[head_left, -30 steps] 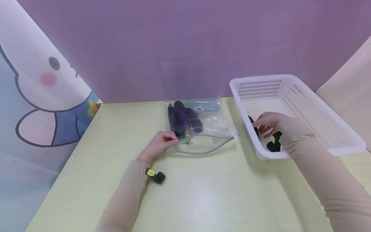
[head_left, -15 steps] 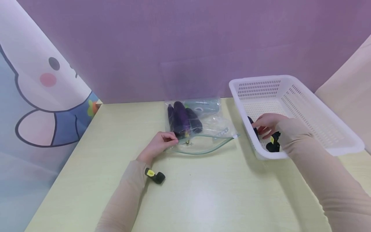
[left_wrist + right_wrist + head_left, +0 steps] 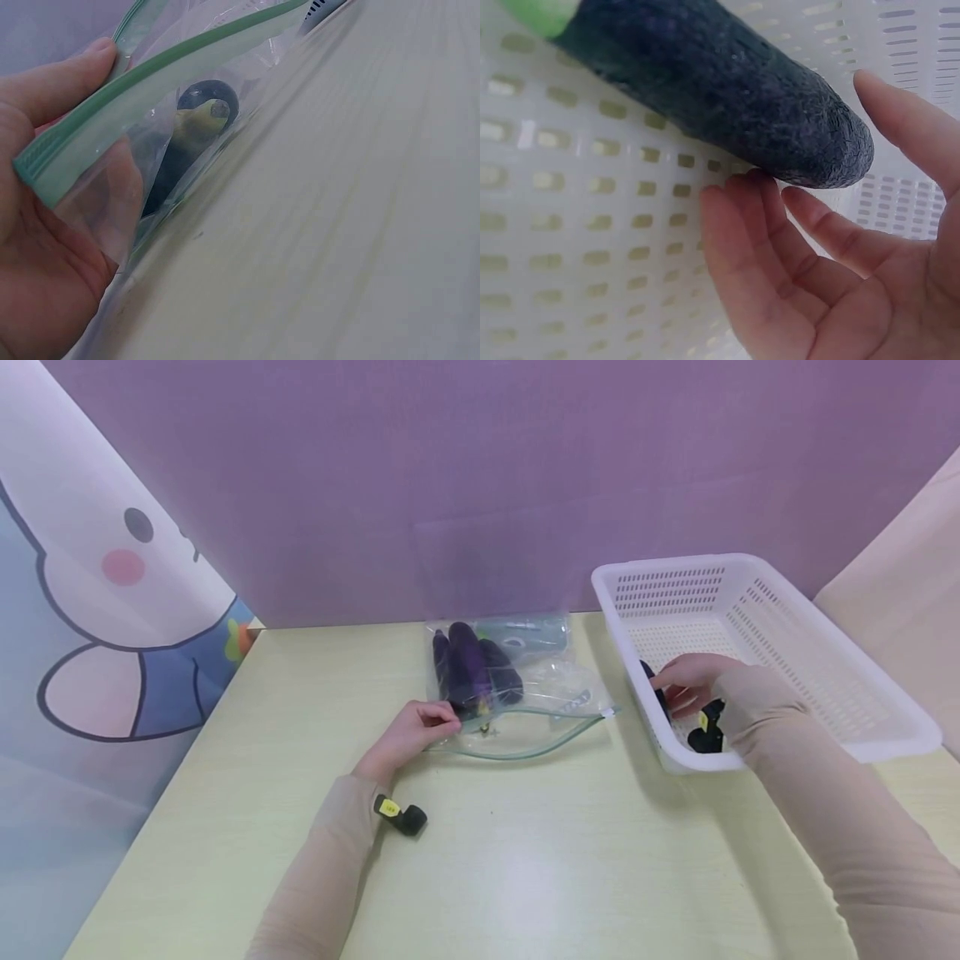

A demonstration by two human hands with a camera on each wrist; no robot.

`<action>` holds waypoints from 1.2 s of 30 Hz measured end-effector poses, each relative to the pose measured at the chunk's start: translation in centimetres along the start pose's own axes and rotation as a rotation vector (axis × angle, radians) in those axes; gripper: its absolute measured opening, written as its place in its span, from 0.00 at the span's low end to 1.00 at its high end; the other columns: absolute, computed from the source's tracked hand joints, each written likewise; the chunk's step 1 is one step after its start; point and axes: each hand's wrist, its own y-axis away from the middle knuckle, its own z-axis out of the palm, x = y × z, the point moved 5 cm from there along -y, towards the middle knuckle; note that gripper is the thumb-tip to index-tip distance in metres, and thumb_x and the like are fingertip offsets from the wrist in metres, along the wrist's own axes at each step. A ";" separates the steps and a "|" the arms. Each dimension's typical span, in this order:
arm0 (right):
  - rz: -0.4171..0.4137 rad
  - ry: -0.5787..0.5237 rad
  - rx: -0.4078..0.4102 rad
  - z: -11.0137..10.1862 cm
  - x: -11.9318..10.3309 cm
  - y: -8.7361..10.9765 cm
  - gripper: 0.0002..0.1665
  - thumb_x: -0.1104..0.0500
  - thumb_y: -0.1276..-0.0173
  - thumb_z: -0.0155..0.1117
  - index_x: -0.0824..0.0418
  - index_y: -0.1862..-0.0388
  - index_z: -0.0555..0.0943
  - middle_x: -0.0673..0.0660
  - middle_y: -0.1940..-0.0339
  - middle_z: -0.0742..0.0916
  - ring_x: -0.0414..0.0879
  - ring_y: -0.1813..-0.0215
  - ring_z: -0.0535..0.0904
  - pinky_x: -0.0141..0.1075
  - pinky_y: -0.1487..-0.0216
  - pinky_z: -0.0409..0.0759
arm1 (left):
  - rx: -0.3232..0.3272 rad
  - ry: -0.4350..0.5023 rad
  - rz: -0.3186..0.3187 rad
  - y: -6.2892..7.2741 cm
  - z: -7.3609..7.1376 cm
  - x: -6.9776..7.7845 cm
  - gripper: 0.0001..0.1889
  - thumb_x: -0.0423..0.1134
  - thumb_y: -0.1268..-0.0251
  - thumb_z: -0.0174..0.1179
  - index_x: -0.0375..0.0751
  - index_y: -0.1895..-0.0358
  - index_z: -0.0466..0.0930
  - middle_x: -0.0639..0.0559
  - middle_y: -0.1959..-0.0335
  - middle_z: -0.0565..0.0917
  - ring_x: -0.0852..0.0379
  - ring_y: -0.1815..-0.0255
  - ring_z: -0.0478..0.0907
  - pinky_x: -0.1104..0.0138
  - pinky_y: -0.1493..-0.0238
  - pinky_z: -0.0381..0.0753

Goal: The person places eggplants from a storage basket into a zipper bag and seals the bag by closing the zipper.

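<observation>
My left hand [image 3: 416, 732] pinches the left end of a clear zip bag's opening. The bag [image 3: 82, 142] has a green zip edge, and its mouth gapes towards me. Inside lie several dark purple eggplants [image 3: 471, 664]; one yellowish stem end [image 3: 202, 118] shows in the left wrist view. My right hand [image 3: 693, 681] is down in the white basket, beside its left wall. In the right wrist view its thumb and fingers [image 3: 754, 277] spread loosely around the rounded end of a dark eggplant [image 3: 727, 90] with a light green end. The thumb looks apart from it; fingertips are close beneath.
The white perforated basket [image 3: 832, 610] stands at the right of the pale table [image 3: 480, 860]. A slider [image 3: 609, 712] sits at the bag's right corner. A purple cloth [image 3: 480, 485] rises behind, with a cartoon-printed cloth [image 3: 135, 610] on the left.
Hardly anything has moved. My right hand's fingers have shifted very slightly by the eggplant in the basket; my left hand keeps its hold on the bag.
</observation>
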 end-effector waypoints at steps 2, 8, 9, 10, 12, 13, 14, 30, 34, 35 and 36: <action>0.002 -0.019 -0.012 0.5 -0.9 1.2 0.34 0.47 0.39 0.65 0.69 0.44 0.68 0.59 0.61 0.82 0.50 0.58 0.81 0.44 0.52 0.82 | -0.001 0.001 0.002 0.0 0.0 0.0 0.12 0.27 0.42 0.62 0.18 0.60 0.78 0.60 0.70 0.79 0.64 0.65 0.74 0.75 0.62 0.75; -0.002 -0.087 -0.057 1.9 -3.5 4.6 0.27 0.53 0.36 0.62 0.70 0.47 0.68 0.58 0.63 0.80 0.48 0.58 0.79 0.44 0.49 0.81 | -0.009 -0.003 0.016 0.1 0.1 0.0 0.10 0.25 0.42 0.61 0.18 0.61 0.78 0.62 0.70 0.79 0.64 0.65 0.74 0.75 0.63 0.74; -0.004 -0.087 -0.061 2.1 -3.8 5.0 0.26 0.54 0.35 0.61 0.70 0.47 0.67 0.58 0.62 0.79 0.48 0.58 0.79 0.44 0.48 0.80 | -0.008 -0.001 0.016 0.1 0.0 0.0 0.10 0.26 0.42 0.61 0.18 0.61 0.78 0.62 0.70 0.79 0.64 0.65 0.74 0.75 0.63 0.75; -0.004 -0.092 -0.064 2.3 -4.1 5.3 0.25 0.54 0.34 0.60 0.70 0.47 0.67 0.58 0.62 0.79 0.48 0.58 0.78 0.44 0.48 0.80 | -0.008 -0.004 0.018 0.0 0.0 0.0 0.10 0.25 0.42 0.61 0.18 0.61 0.78 0.62 0.70 0.79 0.64 0.65 0.74 0.75 0.63 0.74; 0.005 -0.103 -0.069 2.5 -4.3 5.4 0.22 0.56 0.32 0.57 0.70 0.47 0.67 0.57 0.62 0.77 0.47 0.58 0.78 0.44 0.47 0.80 | -0.009 -0.006 0.017 0.0 0.0 0.0 0.10 0.25 0.42 0.61 0.17 0.61 0.78 0.62 0.71 0.79 0.64 0.65 0.74 0.76 0.63 0.74; 0.008 -0.117 -0.074 2.6 -4.4 5.4 0.22 0.56 0.32 0.57 0.69 0.47 0.67 0.57 0.63 0.77 0.47 0.58 0.77 0.44 0.46 0.79 | -0.008 -0.006 0.013 0.0 0.0 0.0 0.10 0.25 0.42 0.61 0.17 0.60 0.78 0.62 0.71 0.79 0.64 0.66 0.73 0.76 0.64 0.74; 0.010 -0.127 -0.081 2.6 -4.4 5.4 0.22 0.56 0.31 0.57 0.69 0.46 0.66 0.56 0.63 0.77 0.47 0.58 0.77 0.44 0.46 0.79 | -0.009 -0.004 0.010 -0.1 0.0 -0.1 0.10 0.25 0.42 0.60 0.17 0.60 0.78 0.62 0.71 0.79 0.64 0.66 0.73 0.76 0.64 0.74; -0.001 -0.190 -0.234 3.0 -4.3 5.1 0.10 0.61 0.30 0.49 0.63 0.52 0.66 0.52 0.66 0.78 0.42 0.61 0.77 0.42 0.53 0.81 | -0.019 -0.017 0.018 -0.2 0.0 -0.1 0.09 0.24 0.42 0.60 0.18 0.60 0.78 0.62 0.71 0.79 0.64 0.66 0.73 0.75 0.64 0.74; -0.009 -0.193 -0.226 3.1 -4.3 5.2 0.08 0.61 0.30 0.49 0.62 0.54 0.67 0.52 0.67 0.79 0.42 0.62 0.78 0.42 0.54 0.82 | -0.014 0.000 0.019 -0.2 0.1 -0.1 0.10 0.25 0.42 0.61 0.17 0.61 0.78 0.62 0.71 0.79 0.64 0.66 0.73 0.75 0.63 0.74; -0.012 -0.193 -0.223 3.1 -4.3 5.2 0.07 0.61 0.30 0.49 0.61 0.55 0.67 0.51 0.67 0.78 0.42 0.62 0.78 0.42 0.54 0.82 | -0.014 0.000 0.019 -0.2 0.0 -0.1 0.11 0.26 0.42 0.61 0.17 0.61 0.78 0.62 0.71 0.79 0.64 0.66 0.74 0.75 0.63 0.75; -0.015 -0.193 -0.218 3.1 -4.3 5.2 0.07 0.61 0.30 0.49 0.61 0.55 0.67 0.51 0.67 0.78 0.42 0.62 0.78 0.42 0.54 0.81 | -0.015 0.001 0.019 -0.2 0.0 -0.2 0.11 0.26 0.42 0.62 0.17 0.61 0.77 0.62 0.70 0.79 0.64 0.65 0.74 0.75 0.62 0.75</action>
